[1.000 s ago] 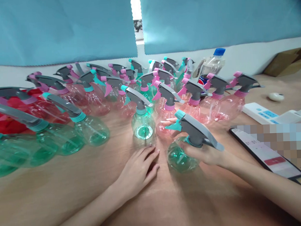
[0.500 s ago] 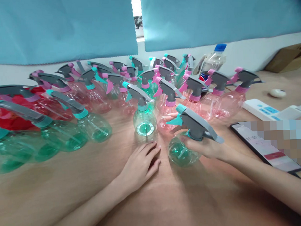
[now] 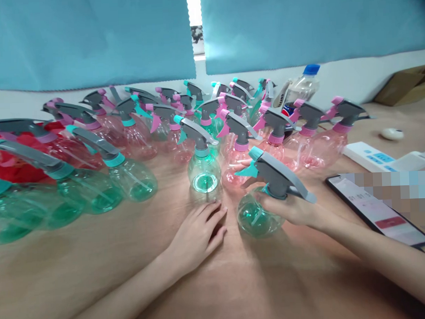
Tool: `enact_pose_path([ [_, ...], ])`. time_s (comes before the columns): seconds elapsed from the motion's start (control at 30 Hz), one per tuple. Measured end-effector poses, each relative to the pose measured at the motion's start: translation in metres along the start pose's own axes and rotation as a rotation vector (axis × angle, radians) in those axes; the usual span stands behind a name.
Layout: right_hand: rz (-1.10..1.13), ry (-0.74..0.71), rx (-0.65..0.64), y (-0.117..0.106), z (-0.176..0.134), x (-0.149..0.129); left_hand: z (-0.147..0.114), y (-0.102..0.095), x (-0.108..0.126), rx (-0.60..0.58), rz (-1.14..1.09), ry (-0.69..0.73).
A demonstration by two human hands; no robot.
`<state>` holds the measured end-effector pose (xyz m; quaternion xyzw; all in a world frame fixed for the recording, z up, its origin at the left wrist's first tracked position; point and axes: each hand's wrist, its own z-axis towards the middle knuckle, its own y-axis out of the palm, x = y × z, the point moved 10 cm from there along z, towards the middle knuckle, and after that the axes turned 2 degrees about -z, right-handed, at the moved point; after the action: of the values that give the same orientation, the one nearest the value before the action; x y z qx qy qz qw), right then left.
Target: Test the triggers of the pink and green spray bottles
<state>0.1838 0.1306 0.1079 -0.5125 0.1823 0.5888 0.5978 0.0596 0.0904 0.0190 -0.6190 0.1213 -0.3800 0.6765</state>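
My right hand (image 3: 294, 208) is wrapped round the neck of a green spray bottle (image 3: 258, 218) with a grey and teal trigger head. This bottle is upright on the table (image 3: 217, 289), and part of my fingers is hidden behind it. Palm down on the wood, my left hand (image 3: 201, 232) lies with fingers stretched out and holds nothing. Just beyond its fingertips stands another green spray bottle (image 3: 204, 173). A pink spray bottle (image 3: 235, 163) is close behind the one in my right hand.
Several green spray bottles (image 3: 133, 181) line the left side, with red material (image 3: 15, 161) behind them. More pink bottles (image 3: 323, 148) fill the back. At right are a phone (image 3: 370, 200), a white power strip (image 3: 367, 156), a white mouse-like object (image 3: 392, 133) and a blue-capped bottle (image 3: 302, 89).
The view has shifted very slightly. Both hands and the spray bottles keep their places, with my right hand still round the green one.
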Motion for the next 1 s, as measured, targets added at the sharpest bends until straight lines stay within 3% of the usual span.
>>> enact_pose_path([
  [0.63, -0.137, 0.014, 0.033, -0.003, 0.001, 0.001, 0.001, -0.003, 0.006, 0.027, 0.03, 0.057],
  [1.0, -0.102, -0.03, 0.026, -0.004, 0.003, -0.004, 0.001, -0.002, 0.005, 0.037, 0.026, 0.064],
])
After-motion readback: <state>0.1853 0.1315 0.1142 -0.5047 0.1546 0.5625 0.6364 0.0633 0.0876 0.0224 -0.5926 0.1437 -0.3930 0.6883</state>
